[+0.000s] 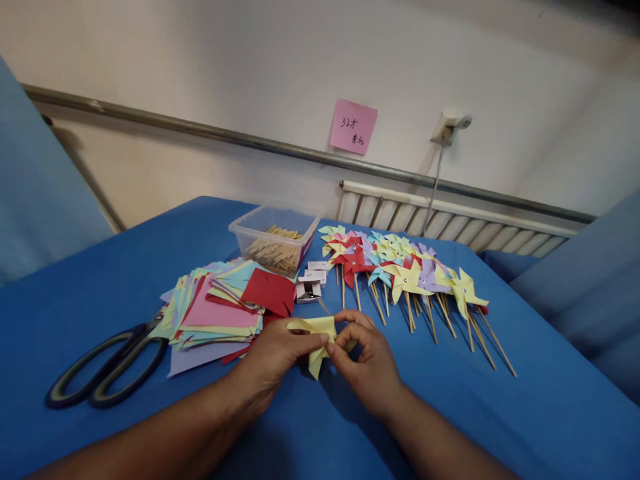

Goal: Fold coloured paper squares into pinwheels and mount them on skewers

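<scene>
My left hand [274, 360] and my right hand [367, 358] meet over the blue table [500, 427] and both pinch a folded piece of yellow paper [316, 332], its corners bent toward the middle. Just left of the hands lies a stack of coloured paper squares [220, 310] with a red square [270, 291] on top. Right of the hands lies a row of finished paper pinwheels on wooden sticks [405, 273].
Large black-handled scissors [107, 365] lie at the left. A clear plastic tub of wooden sticks [274, 239] stands at the back, small white boxes [311, 283] beside it. A pink note [353, 127] is stuck on the wall above a radiator [450, 223].
</scene>
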`<state>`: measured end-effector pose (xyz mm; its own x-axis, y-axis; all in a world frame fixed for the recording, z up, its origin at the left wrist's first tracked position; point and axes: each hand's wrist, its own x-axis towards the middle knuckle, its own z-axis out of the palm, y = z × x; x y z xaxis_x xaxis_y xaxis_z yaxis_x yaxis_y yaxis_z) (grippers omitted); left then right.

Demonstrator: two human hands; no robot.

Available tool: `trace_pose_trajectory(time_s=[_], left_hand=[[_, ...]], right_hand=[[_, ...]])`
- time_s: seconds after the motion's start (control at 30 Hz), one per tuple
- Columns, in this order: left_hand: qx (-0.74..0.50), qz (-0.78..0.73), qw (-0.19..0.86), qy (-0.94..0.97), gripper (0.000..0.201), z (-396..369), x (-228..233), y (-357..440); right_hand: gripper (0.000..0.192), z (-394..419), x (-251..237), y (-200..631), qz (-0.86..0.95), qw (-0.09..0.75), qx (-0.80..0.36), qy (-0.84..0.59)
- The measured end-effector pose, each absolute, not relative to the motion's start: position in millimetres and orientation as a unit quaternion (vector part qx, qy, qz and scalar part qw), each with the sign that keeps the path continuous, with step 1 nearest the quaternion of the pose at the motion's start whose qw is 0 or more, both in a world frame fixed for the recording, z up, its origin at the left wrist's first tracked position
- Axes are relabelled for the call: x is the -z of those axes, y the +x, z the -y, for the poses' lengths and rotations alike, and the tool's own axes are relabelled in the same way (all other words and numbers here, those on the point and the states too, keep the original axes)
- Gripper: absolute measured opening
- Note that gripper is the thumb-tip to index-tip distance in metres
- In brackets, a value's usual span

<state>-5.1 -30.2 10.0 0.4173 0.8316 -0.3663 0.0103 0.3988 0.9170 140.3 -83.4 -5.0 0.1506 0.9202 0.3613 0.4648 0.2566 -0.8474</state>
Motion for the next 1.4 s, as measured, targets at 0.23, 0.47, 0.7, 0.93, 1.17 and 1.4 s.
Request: trace_pose_trajectory(time_s=[0.23, 0.47, 0.7, 0.93, 1.17, 1.4], left_hand=[[-0.286, -0.475, 0.683, 0.476, 0.026, 31.8, -11.5, -5.2], [-0.28, -0.473, 0.678, 0.488, 0.025, 29.8, -9.5, -6.0], [-0.285, -0.456, 0.681, 0.497, 0.023, 29.2, -8.1, -6.7], [-0.282, -0.459, 0.69, 0.483, 0.024, 28.8, -8.1, -7.3], [-0.276, -0.447, 0.706, 0.475, 0.024, 30.5, -12.8, -6.6], [-0.285, -0.445, 0.702, 0.477, 0.022, 32.5, -14.3, -5.7]], right_hand=[[0.015, 82.4, 7.8, 139.9, 0.614, 0.486, -0.226, -0.58], [0.013, 83.2, 7.3, 141.0, 0.623, 0.491, -0.218, -0.568], [0.01, 84.5, 5.9, 141.8, 0.632, 0.494, -0.219, -0.555], [0.011, 84.1, 6.7, 142.0, 0.628, 0.499, -0.225, -0.554], [0.012, 83.9, 5.6, 142.6, 0.607, 0.515, -0.241, -0.555], [0.009, 84.4, 6.2, 142.6, 0.602, 0.518, -0.253, -0.553]])
